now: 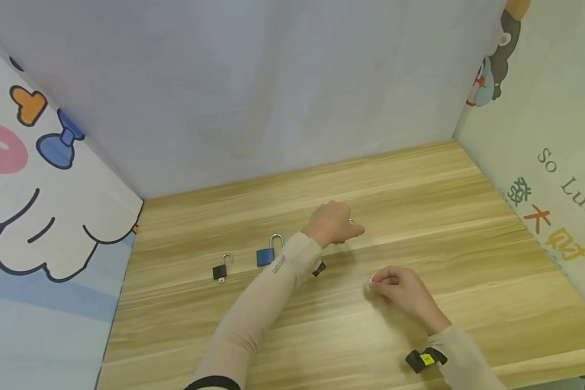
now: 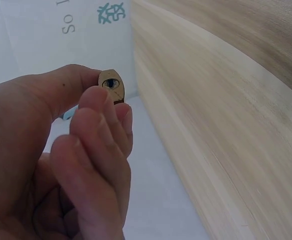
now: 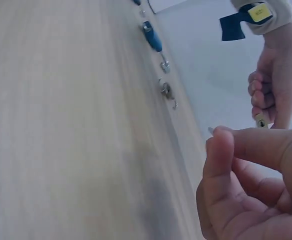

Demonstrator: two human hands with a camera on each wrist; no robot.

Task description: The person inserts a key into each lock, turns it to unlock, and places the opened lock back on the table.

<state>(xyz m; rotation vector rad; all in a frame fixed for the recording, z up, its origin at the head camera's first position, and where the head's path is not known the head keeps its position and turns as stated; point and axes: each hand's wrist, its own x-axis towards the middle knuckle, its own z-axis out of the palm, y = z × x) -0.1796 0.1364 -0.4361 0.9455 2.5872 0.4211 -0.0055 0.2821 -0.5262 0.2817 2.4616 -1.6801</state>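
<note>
My left hand (image 1: 332, 223) is raised over the table's middle and pinches a small brass padlock (image 2: 112, 80) between thumb and fingers. Its keyhole end faces the wrist camera, and a bit of metal shows beside the thumb in the head view. To the right and closer to me, my right hand (image 1: 403, 291) pinches a small thin thing (image 3: 210, 130) between thumb and index finger. Only a silvery tip of it shows; I cannot tell its kind. The two hands are apart.
A blue padlock (image 1: 265, 257) and a smaller black padlock (image 1: 219, 272) lie left of my left forearm, their shackles swung open. A small metal piece with curved ends (image 3: 166, 91) lies beyond the blue padlock. Printed walls border the wooden table (image 1: 468, 227).
</note>
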